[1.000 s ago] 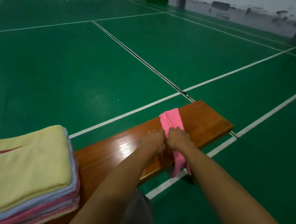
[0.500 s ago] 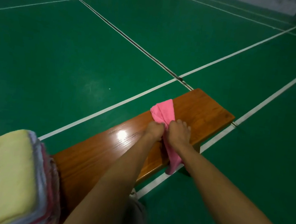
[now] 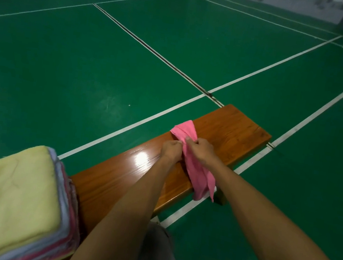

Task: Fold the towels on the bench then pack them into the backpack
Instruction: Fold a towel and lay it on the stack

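towel end dropped lower | both hands grip pink towel on bench

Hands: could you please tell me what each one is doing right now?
Left hand: grips the crumpled pink cloth towel.
Right hand: pinches the same towel.

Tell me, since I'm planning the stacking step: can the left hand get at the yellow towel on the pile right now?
Probably not at once: the left hand is gripping the pink towel. Once it lets go, nothing blocks the way along the bench to the yellow towel.
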